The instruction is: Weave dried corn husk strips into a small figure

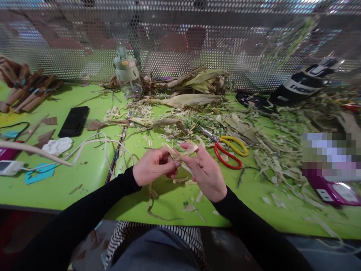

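Both hands meet over the front middle of the green table [93, 194]. My left hand [154, 165] pinches pale strips of corn husk [170, 149], one end sticking up past the fingers. Facing it, my right hand [205, 171] is closed on the same crossing strips, the thumb close to the left fingertips. A thin string-like strip [160, 216] trails on the table below the left hand. Just beyond the right hand lie scissors [229, 150] with one red and one yellow handle, their blades apart. Small husk scraps lie beneath the hands.
Dried corn husks [191, 99] and shreds cover the back and right. A clear bottle [128, 73] stands behind; a black bottle [299, 84] leans at right. On the left are a black phone [73, 121], a white cable [104, 140], crumpled tissue [58, 146] and brown bundles [31, 90].
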Available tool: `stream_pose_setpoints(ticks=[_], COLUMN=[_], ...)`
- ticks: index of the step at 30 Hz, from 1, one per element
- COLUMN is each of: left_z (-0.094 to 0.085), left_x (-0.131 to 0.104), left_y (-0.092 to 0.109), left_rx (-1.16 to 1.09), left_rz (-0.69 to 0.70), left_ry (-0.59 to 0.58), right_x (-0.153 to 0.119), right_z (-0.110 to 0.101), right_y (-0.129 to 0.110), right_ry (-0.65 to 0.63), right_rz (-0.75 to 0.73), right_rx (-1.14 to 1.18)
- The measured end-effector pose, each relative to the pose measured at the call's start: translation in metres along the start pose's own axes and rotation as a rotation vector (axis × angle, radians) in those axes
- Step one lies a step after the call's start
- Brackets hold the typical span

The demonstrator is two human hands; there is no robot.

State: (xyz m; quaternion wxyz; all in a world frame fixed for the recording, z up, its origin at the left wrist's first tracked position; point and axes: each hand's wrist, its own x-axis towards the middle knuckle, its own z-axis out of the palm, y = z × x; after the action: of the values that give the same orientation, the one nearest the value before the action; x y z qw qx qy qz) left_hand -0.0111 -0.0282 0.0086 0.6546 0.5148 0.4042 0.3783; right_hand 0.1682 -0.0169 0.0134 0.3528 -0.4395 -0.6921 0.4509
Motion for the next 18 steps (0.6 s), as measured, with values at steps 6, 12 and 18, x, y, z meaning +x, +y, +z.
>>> stream_pose_setpoints(ticks=[6, 12, 18], left_z=[-0.001, 0.010, 0.012], left_x=[0.003, 0.003, 0.005], left_y=[-0.006, -0.009, -0.010], left_rx=[0.203, 0.182, -0.017], left_rz=[-0.055, -0.088, -0.184], left_ry=[-0.096, -0.119, -0.150], right_x=[0.011, 0.011, 0.013], right_z=[-0.012, -0.007, -0.007], right_y=[0.003, 0.004, 0.002], right_ry=[0.016, -0.068, -0.028], right_rz=[-0.269, -0.163, -0.116], right_rx=[-0.259, -0.114, -0.109])
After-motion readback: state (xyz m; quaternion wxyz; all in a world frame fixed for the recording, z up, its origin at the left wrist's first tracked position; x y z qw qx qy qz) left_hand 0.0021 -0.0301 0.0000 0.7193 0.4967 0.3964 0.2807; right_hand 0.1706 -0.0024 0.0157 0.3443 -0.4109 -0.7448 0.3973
